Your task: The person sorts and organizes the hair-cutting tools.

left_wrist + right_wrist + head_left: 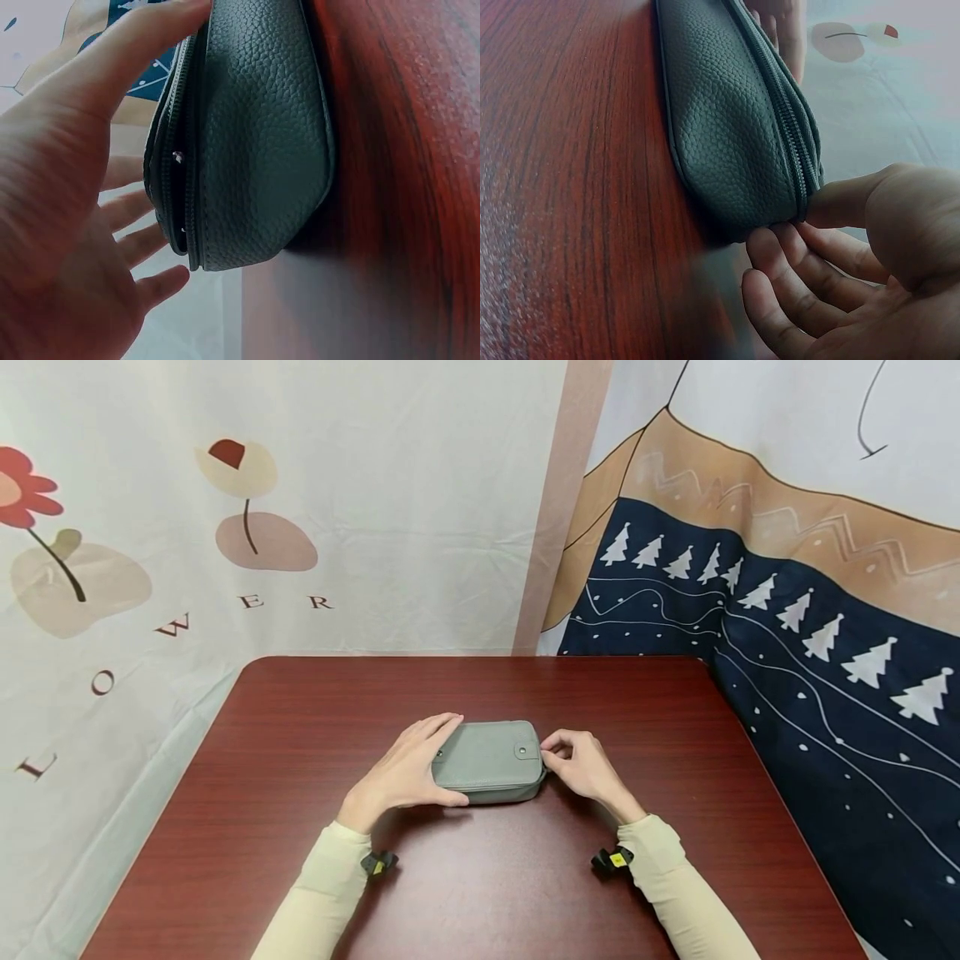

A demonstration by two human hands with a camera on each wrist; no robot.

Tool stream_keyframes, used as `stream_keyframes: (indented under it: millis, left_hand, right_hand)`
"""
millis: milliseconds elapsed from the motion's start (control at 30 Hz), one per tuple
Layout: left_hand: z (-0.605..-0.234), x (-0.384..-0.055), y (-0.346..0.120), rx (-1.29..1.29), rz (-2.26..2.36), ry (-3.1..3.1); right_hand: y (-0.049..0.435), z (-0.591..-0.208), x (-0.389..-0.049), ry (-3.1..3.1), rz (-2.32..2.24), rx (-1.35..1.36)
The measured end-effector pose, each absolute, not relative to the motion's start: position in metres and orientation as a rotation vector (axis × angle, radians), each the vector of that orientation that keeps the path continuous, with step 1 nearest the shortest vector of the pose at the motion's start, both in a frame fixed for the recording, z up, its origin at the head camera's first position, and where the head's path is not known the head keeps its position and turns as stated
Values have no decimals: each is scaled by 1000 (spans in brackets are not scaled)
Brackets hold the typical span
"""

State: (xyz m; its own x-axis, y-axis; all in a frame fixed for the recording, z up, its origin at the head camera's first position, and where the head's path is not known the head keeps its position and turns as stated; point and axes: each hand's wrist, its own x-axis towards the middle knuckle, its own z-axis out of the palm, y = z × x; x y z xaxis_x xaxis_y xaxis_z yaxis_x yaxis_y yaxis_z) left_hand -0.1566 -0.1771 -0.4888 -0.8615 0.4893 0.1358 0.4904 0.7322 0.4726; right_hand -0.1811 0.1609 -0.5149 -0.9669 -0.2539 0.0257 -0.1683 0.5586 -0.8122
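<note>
A grey-green zippered pouch (491, 760) of grained leather lies flat on the table, with a snap tab near its right end. My left hand (408, 768) spans the left end, its thumb along the front edge and its straight fingers toward the back corner. In the left wrist view, the zipper (180, 142) shows a narrow parted gap at that end. My right hand (585, 766) pinches at the pouch's right end between thumb and fingers. There the right wrist view shows the thumb (844, 201) right at the zipper teeth (791, 142); the zipper pull is hidden.
The pouch lies near the middle of a reddish-brown wooden table (480, 877) with rounded far corners. Behind it hangs a pale printed curtain (420, 527). A dark blue cloth with white trees (825, 735) hangs along the right side.
</note>
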Motion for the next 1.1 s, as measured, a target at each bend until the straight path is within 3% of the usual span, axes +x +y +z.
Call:
stream_keyframes:
  millis: [1100]
  left_hand:
    - [-485, -163, -173, -869, -677, -2906]
  right_hand:
    - [169, -511, -182, 2662, -1366, -425]
